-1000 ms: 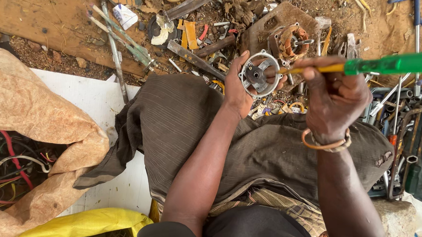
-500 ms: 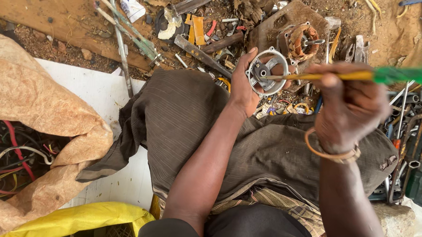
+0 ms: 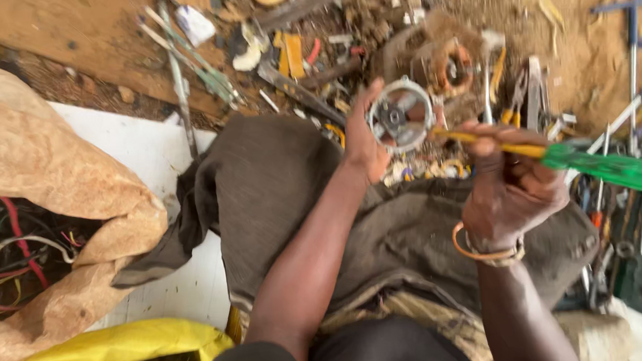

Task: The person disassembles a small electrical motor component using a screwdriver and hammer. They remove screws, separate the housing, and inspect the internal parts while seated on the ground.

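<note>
At the far left a brown paper sack [image 3: 39, 178] slumps open, red and white wires [image 3: 6, 252] spilling in its shadow, with a yellow bag [image 3: 105, 349] bunched below it and a white board [image 3: 147, 159] lying flat beside it. A dark grey-brown cloth [image 3: 264, 197] is spread over the person's lap, and the left forearm runs up across it. The left hand [image 3: 362, 139] has its fingers curled round the rim of a round metal motor housing [image 3: 400, 116], gripping it from the left so the open face with its central hub shows towards the camera. Half a second back that housing sat a touch lower and nearer the lap; now it has been lifted and tipped a little, while the tool has swung so its tip comes in at the housing's right edge rather than across its middle. That looks to me like the prying or scraping point has shifted to the rim. The right hand [image 3: 513, 190], a coppery bangle [image 3: 483, 249] on its wrist, is closed firmly round a yellow-shafted screwdriver with a green handle [image 3: 551, 156], thumb pressed along the shaft. Behind lie scrap and another copper-wound motor [image 3: 449, 63] on the sandy ground, and at the far right a scatter of hand tools [image 3: 624, 189].
</note>
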Available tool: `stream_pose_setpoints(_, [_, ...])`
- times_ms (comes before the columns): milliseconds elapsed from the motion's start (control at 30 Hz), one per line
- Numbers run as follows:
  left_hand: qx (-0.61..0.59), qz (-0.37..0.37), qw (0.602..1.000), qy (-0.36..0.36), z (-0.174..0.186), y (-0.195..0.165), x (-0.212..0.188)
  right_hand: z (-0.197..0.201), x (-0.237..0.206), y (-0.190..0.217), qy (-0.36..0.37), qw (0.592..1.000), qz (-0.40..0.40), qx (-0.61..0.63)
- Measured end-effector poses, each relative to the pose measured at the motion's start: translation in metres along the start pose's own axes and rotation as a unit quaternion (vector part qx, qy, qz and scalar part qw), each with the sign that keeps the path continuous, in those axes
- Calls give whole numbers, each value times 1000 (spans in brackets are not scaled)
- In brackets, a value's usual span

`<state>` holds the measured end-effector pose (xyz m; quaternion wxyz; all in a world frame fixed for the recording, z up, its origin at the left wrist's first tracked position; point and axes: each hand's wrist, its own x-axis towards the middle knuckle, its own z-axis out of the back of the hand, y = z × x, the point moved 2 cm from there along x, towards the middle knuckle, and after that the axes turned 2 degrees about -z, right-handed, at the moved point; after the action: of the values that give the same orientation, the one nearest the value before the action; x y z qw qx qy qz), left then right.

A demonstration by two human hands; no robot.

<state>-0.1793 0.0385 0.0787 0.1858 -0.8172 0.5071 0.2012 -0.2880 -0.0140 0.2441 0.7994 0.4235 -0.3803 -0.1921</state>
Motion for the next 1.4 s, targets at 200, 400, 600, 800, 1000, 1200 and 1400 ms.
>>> stream_pose_setpoints(200, [-45, -4, 997, 60, 4, 0, 1, -12, 2, 17, -8, 993, -23, -113])
stream_pose_setpoints(400, [-22, -14, 1000, 3, 3, 1, 5, -9, -1, 23, -8, 999, -30, -28])
stream_pose_setpoints(600, [0, 2, 1000, -10, -2, -3, -2, 5, -8, 28, -22, 1000, 0, -20])
stream_pose_setpoints(800, [-14, 2, 988, 152, -10, -7, -9, 9, 3, 22, -44, 998, -35, 41])
stream_pose_setpoints(1000, [19, -10, 989, 144, -12, -10, -14, 37, -3, 33, -23, 996, -42, 78])
stream_pose_setpoints(1200, [-3, 1, 986, 164, -12, 3, -18, 66, -20, 58, -48, 983, -103, 144])
stream_pose_setpoints(1400, [-129, 1, 977, 170, 12, 34, -34, 50, -45, 103, -13, 962, -134, 239])
